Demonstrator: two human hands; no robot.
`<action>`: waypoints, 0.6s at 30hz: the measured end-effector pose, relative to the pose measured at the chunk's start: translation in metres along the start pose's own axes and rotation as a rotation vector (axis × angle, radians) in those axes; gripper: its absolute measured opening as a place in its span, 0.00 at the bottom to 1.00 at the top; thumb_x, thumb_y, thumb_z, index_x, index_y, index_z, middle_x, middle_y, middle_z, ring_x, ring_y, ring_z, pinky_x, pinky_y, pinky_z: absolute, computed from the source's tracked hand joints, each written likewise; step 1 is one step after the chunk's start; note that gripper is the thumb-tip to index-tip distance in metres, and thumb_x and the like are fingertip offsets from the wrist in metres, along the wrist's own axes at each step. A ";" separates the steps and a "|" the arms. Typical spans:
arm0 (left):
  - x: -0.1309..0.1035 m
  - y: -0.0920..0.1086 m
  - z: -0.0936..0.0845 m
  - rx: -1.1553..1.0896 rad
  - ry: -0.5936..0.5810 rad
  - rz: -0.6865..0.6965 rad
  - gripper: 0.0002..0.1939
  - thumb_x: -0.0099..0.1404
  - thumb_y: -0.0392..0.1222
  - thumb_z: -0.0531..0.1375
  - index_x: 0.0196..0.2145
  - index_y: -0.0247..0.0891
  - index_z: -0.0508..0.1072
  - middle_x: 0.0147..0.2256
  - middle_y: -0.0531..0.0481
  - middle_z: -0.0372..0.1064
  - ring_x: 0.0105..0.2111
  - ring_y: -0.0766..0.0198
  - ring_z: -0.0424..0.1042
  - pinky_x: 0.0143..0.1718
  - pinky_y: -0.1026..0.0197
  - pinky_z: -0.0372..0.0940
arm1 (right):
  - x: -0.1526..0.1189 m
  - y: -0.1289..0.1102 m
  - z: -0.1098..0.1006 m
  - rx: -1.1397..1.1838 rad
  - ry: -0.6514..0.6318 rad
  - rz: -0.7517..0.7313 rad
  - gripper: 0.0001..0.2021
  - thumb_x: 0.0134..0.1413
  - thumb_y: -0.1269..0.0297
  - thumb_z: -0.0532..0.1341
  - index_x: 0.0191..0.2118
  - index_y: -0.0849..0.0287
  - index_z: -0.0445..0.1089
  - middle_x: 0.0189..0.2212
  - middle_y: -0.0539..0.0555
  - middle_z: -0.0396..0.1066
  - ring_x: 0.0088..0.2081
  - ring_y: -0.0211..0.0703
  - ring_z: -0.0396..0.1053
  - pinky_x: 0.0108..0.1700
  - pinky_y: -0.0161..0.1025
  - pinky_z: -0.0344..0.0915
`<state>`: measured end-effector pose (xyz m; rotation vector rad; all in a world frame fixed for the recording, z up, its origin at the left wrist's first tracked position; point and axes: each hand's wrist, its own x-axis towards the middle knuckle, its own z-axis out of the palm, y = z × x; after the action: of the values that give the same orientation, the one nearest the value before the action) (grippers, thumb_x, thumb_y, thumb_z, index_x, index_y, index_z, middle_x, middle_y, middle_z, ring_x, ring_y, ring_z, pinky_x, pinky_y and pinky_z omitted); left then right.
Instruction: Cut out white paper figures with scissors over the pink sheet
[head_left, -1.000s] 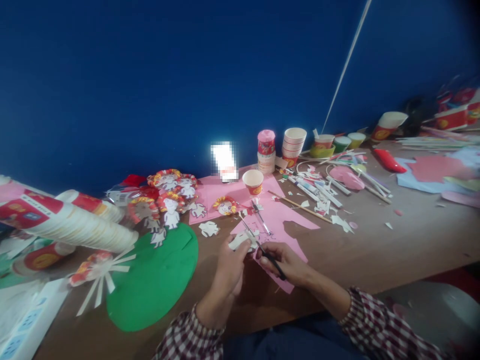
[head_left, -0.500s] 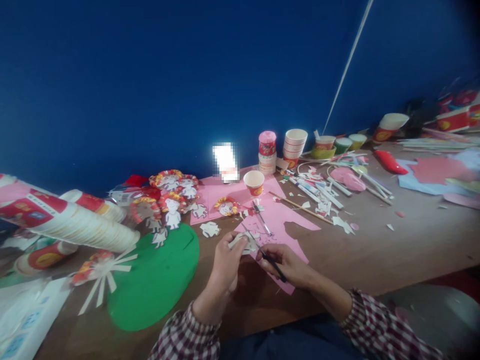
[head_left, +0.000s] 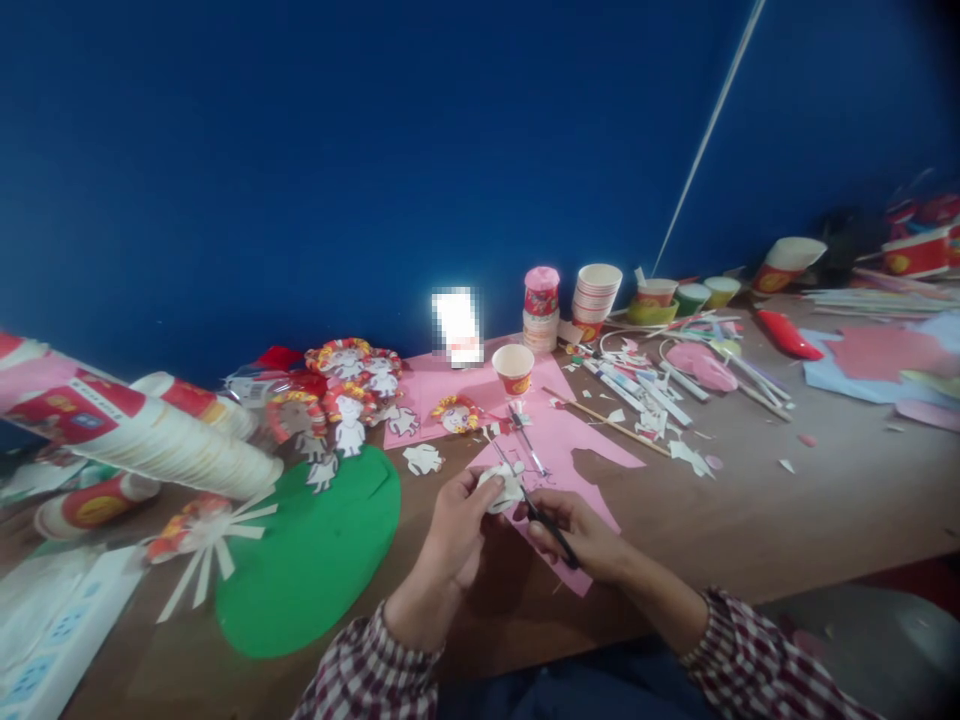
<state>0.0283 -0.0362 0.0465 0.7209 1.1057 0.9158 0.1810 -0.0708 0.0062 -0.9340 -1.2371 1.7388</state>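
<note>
My left hand [head_left: 455, 530] pinches a small white paper cutout [head_left: 501, 488] between thumb and fingers. Black-handled scissors [head_left: 553, 528] are gripped in my right hand [head_left: 574, 530], their blades pointing up and left against the cutout. Beneath both hands lies a cut sheet of pink paper [head_left: 592, 480]. A white paper figure [head_left: 423, 459] rests on the table just beyond my left hand. A pen [head_left: 529, 440] lies on the pink paper ahead of the scissors, and a paper cup [head_left: 513, 369] stands behind it.
A green paper oval [head_left: 315, 560] and a long stack of paper cups [head_left: 187, 450] lie at the left. Decorated paper figures [head_left: 350, 420] are grouped behind the oval. Markers and scraps [head_left: 637, 390], a wooden stick [head_left: 607, 420] and a red object [head_left: 787, 335] lie at the right.
The white cutout has turned in my left hand and shows more of its surface. The scissors have shifted slightly against it. The whole view has moved a little.
</note>
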 end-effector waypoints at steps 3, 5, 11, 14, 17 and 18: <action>0.005 0.001 -0.005 0.113 0.002 0.025 0.13 0.51 0.43 0.63 0.32 0.32 0.71 0.24 0.50 0.69 0.22 0.67 0.67 0.23 0.66 0.60 | 0.001 0.003 -0.002 -0.019 0.001 0.010 0.16 0.51 0.54 0.60 0.38 0.63 0.66 0.19 0.45 0.57 0.18 0.28 0.54 0.20 0.28 0.51; 0.007 0.003 -0.007 0.158 0.006 0.035 0.12 0.50 0.44 0.63 0.31 0.33 0.71 0.23 0.51 0.69 0.22 0.67 0.67 0.24 0.65 0.61 | 0.001 0.003 -0.003 -0.035 0.002 0.014 0.15 0.52 0.55 0.61 0.38 0.63 0.66 0.20 0.45 0.57 0.19 0.28 0.53 0.20 0.27 0.51; 0.006 0.002 -0.006 0.076 0.005 0.006 0.11 0.49 0.43 0.64 0.27 0.33 0.70 0.22 0.51 0.69 0.21 0.69 0.65 0.24 0.66 0.60 | 0.000 0.005 -0.003 -0.029 0.000 -0.011 0.14 0.51 0.57 0.62 0.39 0.63 0.66 0.20 0.45 0.57 0.20 0.29 0.54 0.22 0.28 0.52; 0.005 0.000 -0.003 0.001 -0.023 -0.022 0.11 0.49 0.42 0.64 0.27 0.32 0.70 0.21 0.51 0.68 0.20 0.70 0.64 0.23 0.67 0.58 | 0.001 0.006 -0.003 -0.031 0.003 -0.012 0.14 0.52 0.56 0.61 0.38 0.62 0.66 0.19 0.45 0.56 0.19 0.29 0.53 0.21 0.28 0.51; 0.004 0.000 -0.001 -0.030 -0.061 -0.035 0.10 0.50 0.41 0.64 0.26 0.32 0.69 0.20 0.50 0.68 0.20 0.70 0.65 0.22 0.68 0.57 | 0.001 0.006 -0.004 -0.027 0.007 -0.017 0.14 0.52 0.56 0.61 0.37 0.62 0.66 0.20 0.45 0.56 0.19 0.28 0.53 0.21 0.28 0.52; 0.003 0.000 0.000 -0.036 -0.070 -0.036 0.10 0.50 0.41 0.64 0.26 0.32 0.69 0.20 0.50 0.69 0.20 0.69 0.65 0.22 0.68 0.57 | 0.001 0.006 -0.004 -0.028 0.011 -0.018 0.14 0.51 0.56 0.61 0.37 0.62 0.66 0.20 0.45 0.56 0.19 0.28 0.53 0.21 0.28 0.52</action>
<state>0.0285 -0.0333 0.0453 0.6965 1.0350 0.8716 0.1831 -0.0697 -0.0006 -0.9445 -1.2617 1.7037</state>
